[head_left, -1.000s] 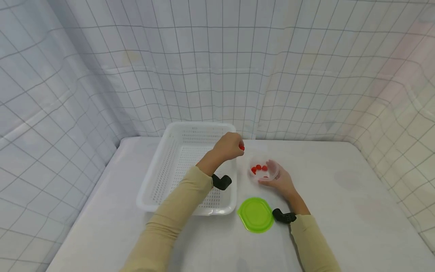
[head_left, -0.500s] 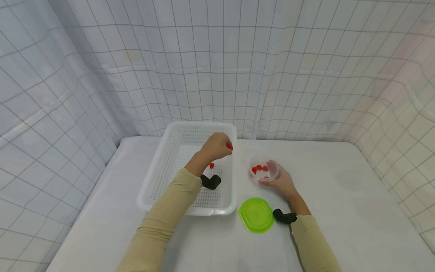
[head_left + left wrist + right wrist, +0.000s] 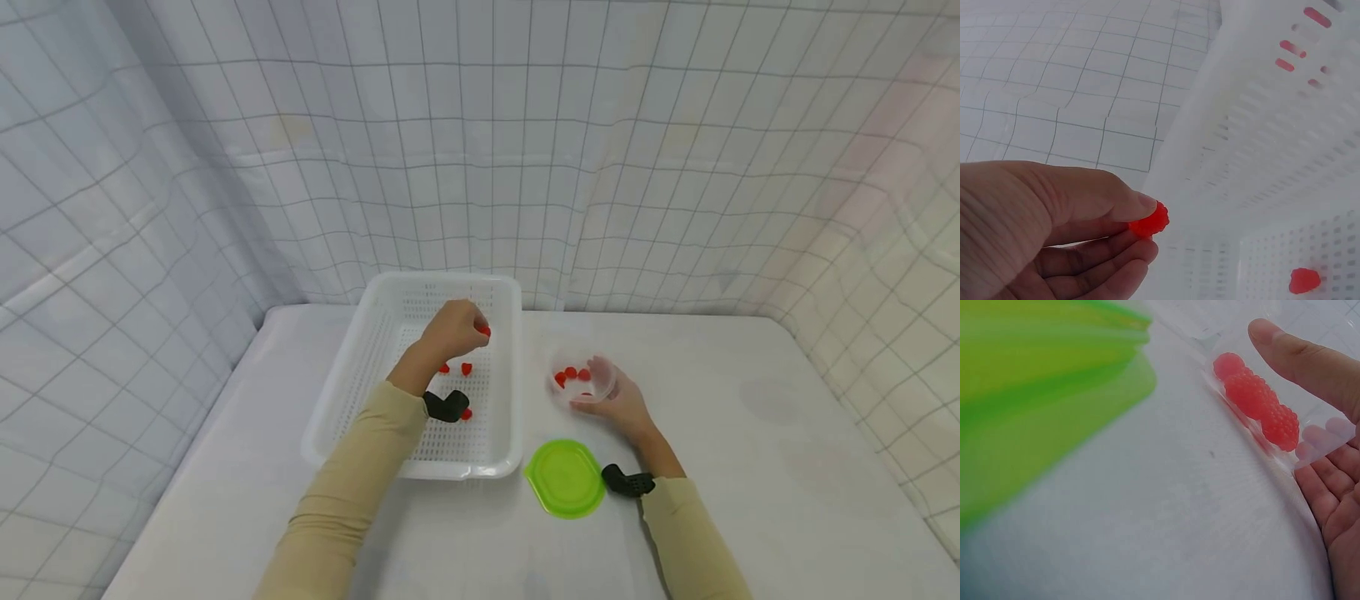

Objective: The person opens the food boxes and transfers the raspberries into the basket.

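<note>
My left hand [image 3: 452, 328] is over the white basket [image 3: 516, 375] and pinches a red raspberry [image 3: 1152, 220] between thumb and fingers. Beneath the arm, several more raspberries lie on the basket's floor, one of them a raspberry [image 3: 1304, 280] low in the left wrist view. To the right of the basket, my right hand [image 3: 621, 402] grips a clear round plastic container [image 3: 595, 387] by its side. Several raspberries [image 3: 1260, 403] sit inside that container; in the right wrist view the thumb is at its rim and the other fingers show through its wall.
A green lid [image 3: 566, 478] lies flat on the white table [image 3: 750, 467] in front of the container, close to the right wrist. Grid-patterned white curtains [image 3: 480, 167] stand behind the table and along both sides.
My left hand has moved left, from beyond the basket's right rim to over its inside, carrying the raspberry. Raspberries in the basket have come into sight. The right hand stays at the container.
</note>
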Tool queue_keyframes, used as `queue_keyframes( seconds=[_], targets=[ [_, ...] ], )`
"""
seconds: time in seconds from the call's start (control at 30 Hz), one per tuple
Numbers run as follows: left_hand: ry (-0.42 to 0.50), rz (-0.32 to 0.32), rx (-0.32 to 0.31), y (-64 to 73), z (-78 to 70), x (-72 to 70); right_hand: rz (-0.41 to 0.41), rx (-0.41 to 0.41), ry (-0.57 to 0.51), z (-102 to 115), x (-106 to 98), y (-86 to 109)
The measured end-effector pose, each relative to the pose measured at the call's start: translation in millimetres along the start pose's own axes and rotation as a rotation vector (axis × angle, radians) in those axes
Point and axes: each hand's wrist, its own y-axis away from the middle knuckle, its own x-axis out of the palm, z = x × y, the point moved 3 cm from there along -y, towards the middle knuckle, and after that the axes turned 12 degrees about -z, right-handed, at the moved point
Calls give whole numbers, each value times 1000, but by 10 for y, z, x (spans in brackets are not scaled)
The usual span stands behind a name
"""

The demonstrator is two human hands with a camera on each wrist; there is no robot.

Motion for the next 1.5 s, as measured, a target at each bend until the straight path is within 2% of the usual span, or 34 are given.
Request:
queue_keyframes(
  seconds=[0.33, 0.6, 0.87, 1.1, 1.3, 1.5],
  targets=[
    [-40, -13, -47, 32, 274, -74, -1, -30, 28, -25, -3, -31],
    [-59, 11, -62, 23, 463, -61, -6, -24, 35, -13, 0, -34],
    [-108, 73, -75, 61, 535, -43, -1, -22, 49, -26, -6, -43],
    [-141, 154, -156, 116, 605, -1, 2, -17, 43, -8, -5, -28],
    [-146, 182, -182, 121, 623, 23, 1, -13, 51, -20, -1, -35],
    [-164, 235, -253, 138, 644, 71, -4, -5, 56, -53, 2, -41]
  ],
)
